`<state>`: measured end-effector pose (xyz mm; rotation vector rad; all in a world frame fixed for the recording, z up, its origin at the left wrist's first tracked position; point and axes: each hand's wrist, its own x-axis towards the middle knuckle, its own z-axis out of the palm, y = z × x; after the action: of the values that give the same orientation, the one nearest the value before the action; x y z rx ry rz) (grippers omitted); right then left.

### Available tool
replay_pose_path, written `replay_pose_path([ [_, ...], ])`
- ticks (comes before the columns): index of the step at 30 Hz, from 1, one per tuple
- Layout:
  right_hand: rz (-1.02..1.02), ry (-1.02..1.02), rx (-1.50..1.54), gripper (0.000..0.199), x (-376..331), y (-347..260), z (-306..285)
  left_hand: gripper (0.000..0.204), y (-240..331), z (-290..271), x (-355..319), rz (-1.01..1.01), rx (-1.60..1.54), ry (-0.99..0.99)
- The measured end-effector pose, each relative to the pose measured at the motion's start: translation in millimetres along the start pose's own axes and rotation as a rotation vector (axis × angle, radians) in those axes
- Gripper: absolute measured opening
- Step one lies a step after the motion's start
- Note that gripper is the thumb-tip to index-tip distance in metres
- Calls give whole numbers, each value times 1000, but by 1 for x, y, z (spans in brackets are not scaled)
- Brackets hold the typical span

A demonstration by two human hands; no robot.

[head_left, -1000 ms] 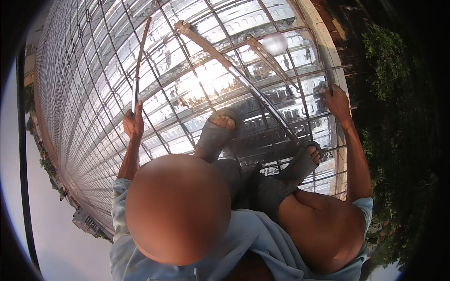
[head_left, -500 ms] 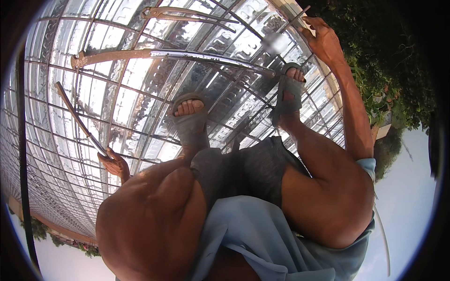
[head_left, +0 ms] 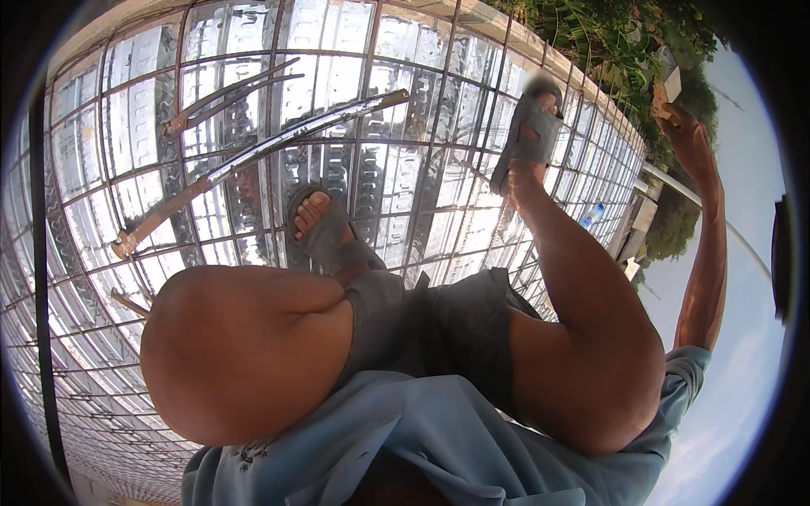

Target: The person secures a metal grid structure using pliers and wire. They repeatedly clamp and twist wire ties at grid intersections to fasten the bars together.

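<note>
My right hand (head_left: 688,139) is raised at the far right, beyond the mesh edge, its fingers partly bent and apart, with nothing visible in them. My left hand is hidden behind my left knee; past that knee pokes the end of a slim metal bar (head_left: 128,302). Between my left foot and the far edge lies a long bar (head_left: 278,142), shiny along one part and rusty at its hooked end. Rusty long-handled pincers (head_left: 221,101) rest just beyond it.
I squat in grey sandals on a grid of steel reinforcing bars (head_left: 371,59) over shiny ribbed metal decking (head_left: 329,34). A pale concrete edge (head_left: 553,61) runs along the far right, with green plants (head_left: 591,34) beyond. A blue-labelled plastic bottle (head_left: 593,215) lies right of my right leg.
My right hand has moved right and outward, away from the rod end near my right foot. My left hand has gone out of sight behind my knee. The view has turned.
</note>
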<state>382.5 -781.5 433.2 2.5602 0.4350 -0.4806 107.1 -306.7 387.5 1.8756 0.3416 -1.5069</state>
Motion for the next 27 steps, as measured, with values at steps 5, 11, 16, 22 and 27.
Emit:
replay_pose_path([
  [5,-241,180,-46,35,30,-43,-41,38,16,-14,-1,22,-50,13],
  [11,-750,286,-179,33,53,-164,2,40,61,43,-4,-12,-52,132],
  [16,-711,253,-71,33,52,-114,26,41,22,128,50,-18,-73,352],
  [22,-244,308,240,32,69,48,152,41,-76,194,127,-197,-350,759],
  [27,-12,134,987,28,-24,43,335,42,-98,178,146,-216,-353,933],
])
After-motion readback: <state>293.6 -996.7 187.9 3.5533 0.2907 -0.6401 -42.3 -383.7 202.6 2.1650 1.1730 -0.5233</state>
